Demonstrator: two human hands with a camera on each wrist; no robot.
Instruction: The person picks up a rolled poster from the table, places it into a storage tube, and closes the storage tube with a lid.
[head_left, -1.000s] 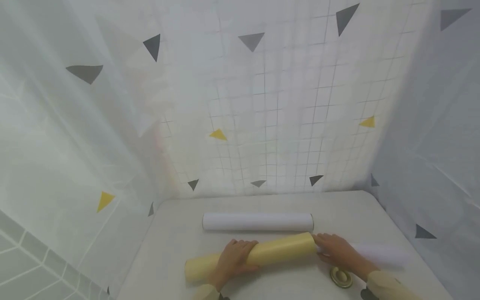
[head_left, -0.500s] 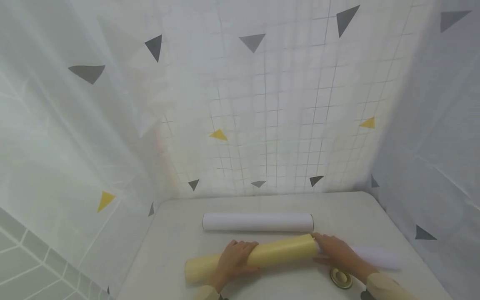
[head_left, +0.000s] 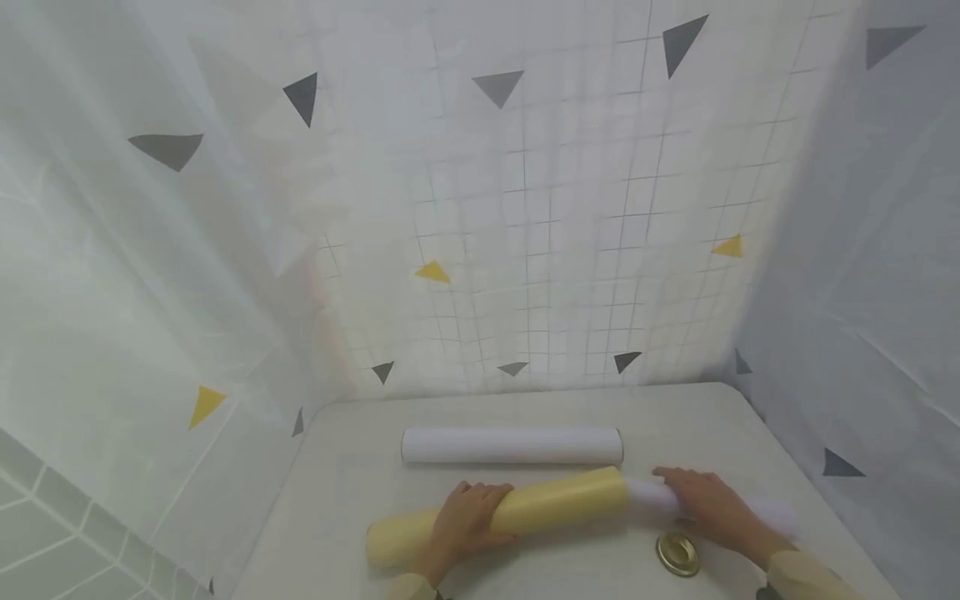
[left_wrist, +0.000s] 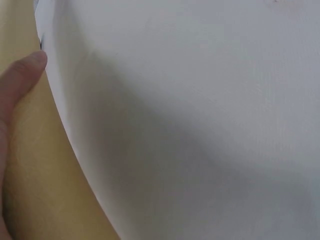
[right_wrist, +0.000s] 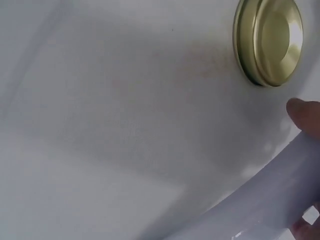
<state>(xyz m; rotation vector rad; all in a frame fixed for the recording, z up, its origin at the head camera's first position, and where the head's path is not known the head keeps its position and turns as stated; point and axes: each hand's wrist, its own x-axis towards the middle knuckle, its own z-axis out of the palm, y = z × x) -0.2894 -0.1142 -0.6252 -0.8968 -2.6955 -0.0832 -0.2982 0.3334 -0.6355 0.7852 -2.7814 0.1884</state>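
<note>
- The yellow roll point(head_left: 498, 515) lies slightly aslant across the near part of the tabletop point(head_left: 697, 421), its left end lower and nearer the camera, its right end pointing toward 2 o'clock.
- The left hand point(head_left: 468, 525) grips this roll near its middle, fingers point(head_left: 480, 493) curled over the top and the thumb point(left_wrist: 20, 80) pressed flat against the yellow surface in the left wrist view; judged from that, the grip pins the tube so it cannot turn or slide.
- A white inner roll point(head_left: 652, 493) sticks out of the yellow roll's right end, at 3 o'clock from it. The yellow roll thus acts as a sleeve, with the white one partly inside and partly out.
- The right hand point(head_left: 712, 510) lies over the exposed white part with fingers bent round it; the right wrist view shows a fingertip point(right_wrist: 306, 116) against the white curve, so it seems to hold that roll.
- A second white roll point(head_left: 512, 446) rests alone at 12 o'clock from the yellow roll, parallel to the table's far edge, near but apart.
- A brass cap point(head_left: 678, 553) sits flat on the tabletop at 6 o'clock from the right hand, just beside it and untouched.
- A patterned curtain point(head_left: 525, 208) hangs behind the table.
</note>
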